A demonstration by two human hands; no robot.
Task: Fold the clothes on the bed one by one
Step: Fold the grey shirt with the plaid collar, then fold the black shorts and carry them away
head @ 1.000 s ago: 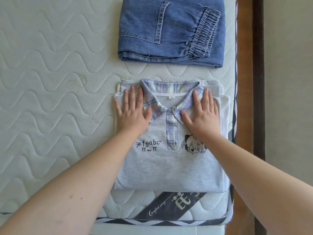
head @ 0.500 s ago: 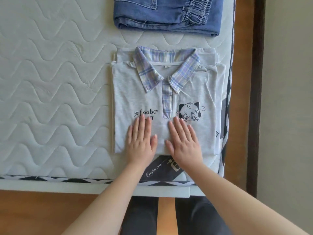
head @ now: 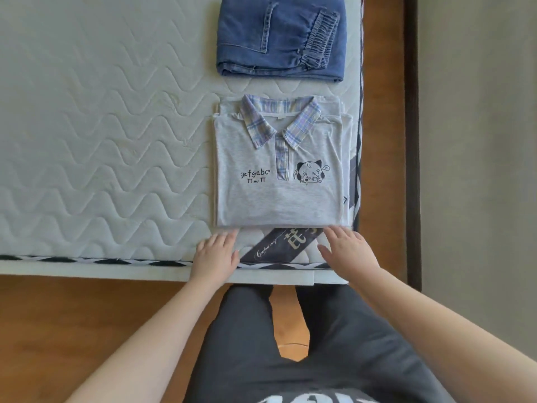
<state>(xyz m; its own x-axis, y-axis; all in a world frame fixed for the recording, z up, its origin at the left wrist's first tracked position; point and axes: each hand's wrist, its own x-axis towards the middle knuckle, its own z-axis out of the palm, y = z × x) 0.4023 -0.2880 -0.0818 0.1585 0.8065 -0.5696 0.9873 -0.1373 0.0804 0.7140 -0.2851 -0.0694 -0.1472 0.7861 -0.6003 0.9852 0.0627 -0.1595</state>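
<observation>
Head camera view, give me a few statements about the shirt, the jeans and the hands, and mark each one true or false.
1. The grey polo shirt lies folded on the mattress with its plaid collar facing up. True.
2. The folded jeans sit on top of the shirt. False: they lie apart from it, farther from the person.
3. The left hand presses on the shirt's collar. False: it lies at the shirt's near edge, beside the mattress label.
4. The right hand is open, holding nothing. True.
5. The shirt has a cartoon face printed beside the placket. True.
</observation>
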